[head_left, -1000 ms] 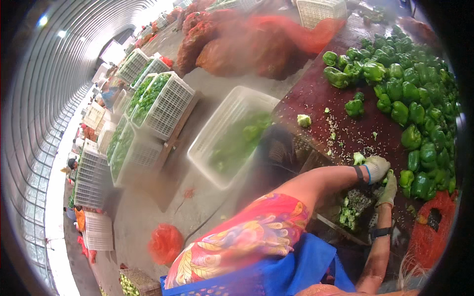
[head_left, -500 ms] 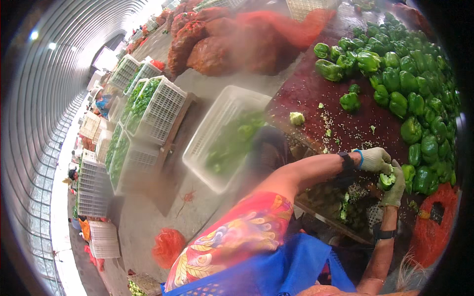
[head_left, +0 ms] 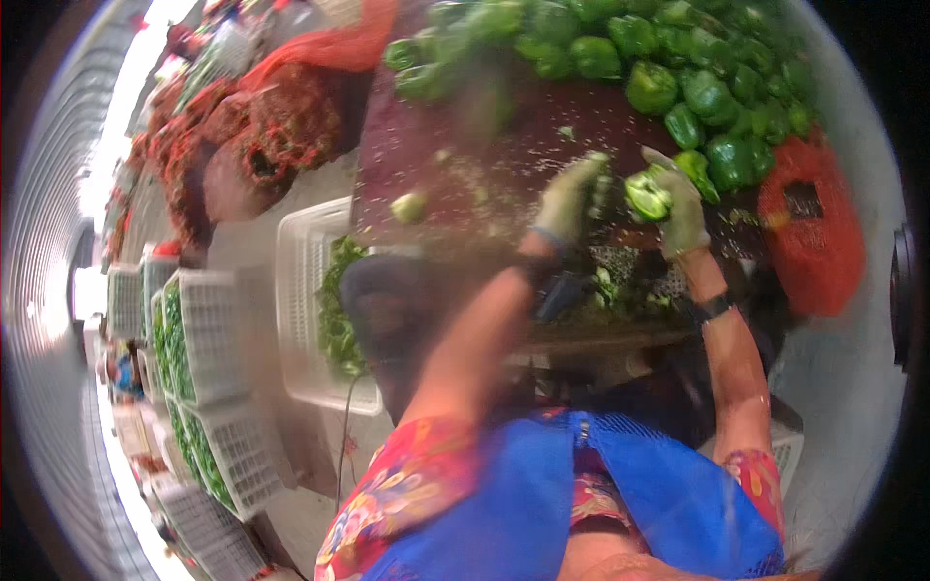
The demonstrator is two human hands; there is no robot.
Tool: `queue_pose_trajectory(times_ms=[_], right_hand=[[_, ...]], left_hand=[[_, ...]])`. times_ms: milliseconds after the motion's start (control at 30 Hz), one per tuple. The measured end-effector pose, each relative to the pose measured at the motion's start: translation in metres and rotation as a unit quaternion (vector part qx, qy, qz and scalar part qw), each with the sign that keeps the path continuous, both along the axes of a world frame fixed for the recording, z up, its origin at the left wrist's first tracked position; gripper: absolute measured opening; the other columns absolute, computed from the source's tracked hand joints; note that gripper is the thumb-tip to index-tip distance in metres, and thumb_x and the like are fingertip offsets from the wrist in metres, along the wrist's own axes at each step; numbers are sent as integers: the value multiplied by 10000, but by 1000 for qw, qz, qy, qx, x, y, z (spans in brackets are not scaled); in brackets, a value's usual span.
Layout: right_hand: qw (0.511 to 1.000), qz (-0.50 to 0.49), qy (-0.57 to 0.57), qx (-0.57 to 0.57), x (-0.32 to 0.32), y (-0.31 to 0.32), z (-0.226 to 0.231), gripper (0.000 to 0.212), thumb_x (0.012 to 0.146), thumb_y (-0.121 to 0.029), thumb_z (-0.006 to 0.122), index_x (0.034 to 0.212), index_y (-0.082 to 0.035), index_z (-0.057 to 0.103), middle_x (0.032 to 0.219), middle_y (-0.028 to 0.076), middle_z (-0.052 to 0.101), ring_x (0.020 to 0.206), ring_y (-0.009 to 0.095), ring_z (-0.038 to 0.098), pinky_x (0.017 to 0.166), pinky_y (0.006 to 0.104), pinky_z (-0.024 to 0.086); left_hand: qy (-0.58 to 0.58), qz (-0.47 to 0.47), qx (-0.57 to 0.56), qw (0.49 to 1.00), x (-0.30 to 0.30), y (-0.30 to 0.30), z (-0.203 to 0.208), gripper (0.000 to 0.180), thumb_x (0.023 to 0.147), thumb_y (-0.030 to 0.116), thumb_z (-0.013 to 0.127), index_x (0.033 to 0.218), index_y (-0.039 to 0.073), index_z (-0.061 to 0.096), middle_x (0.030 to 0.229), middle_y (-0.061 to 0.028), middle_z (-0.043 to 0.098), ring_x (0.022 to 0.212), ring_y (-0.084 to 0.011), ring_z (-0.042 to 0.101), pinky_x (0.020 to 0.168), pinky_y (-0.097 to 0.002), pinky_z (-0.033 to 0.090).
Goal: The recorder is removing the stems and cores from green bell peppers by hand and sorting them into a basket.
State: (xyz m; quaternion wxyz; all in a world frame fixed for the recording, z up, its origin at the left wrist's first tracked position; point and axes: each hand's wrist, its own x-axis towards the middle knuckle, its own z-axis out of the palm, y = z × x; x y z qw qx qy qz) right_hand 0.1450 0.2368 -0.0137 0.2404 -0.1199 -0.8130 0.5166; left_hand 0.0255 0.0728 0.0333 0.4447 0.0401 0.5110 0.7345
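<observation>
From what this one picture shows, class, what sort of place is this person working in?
Probably a produce sorting or packing shed: a heap of green bell peppers on a dark table, white slatted crates of greens, and red mesh sacks.

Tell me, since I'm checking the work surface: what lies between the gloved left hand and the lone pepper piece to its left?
In the head view, only dark red tabletop flecked with pale seeds and scraps lies between the left hand and the pepper piece.

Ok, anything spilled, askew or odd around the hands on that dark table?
Pale seeds and scraps are scattered over the dark table, and one small green piece lies alone near its left edge, apart from the green pepper pile. The right hand holds a pepper; the left hand is blurred beside it.
</observation>
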Motion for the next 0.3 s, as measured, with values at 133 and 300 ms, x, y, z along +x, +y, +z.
queue_pose_trajectory(times_ms=[133,300], right_hand=[[986,-54,52,-147,-4,-8,22,307,918,-171,506,1193,-87,611,1308,91,572,1184,237,559,1012,358,460],[998,-24,41,36,10,-11,17,452,945,-232,435,1354,-56,514,1389,121,510,1226,172,518,1089,317,354]], left_hand=[[483,-60,-290,824,-24,-8,-36,450,908,292,604,1263,20,561,1170,-187,613,1018,-264,613,887,-341,479],[560,-163,-177,793,-8,-13,-48,696,914,382,612,1494,159,298,1468,-188,397,1291,-307,471,1108,-407,340]])
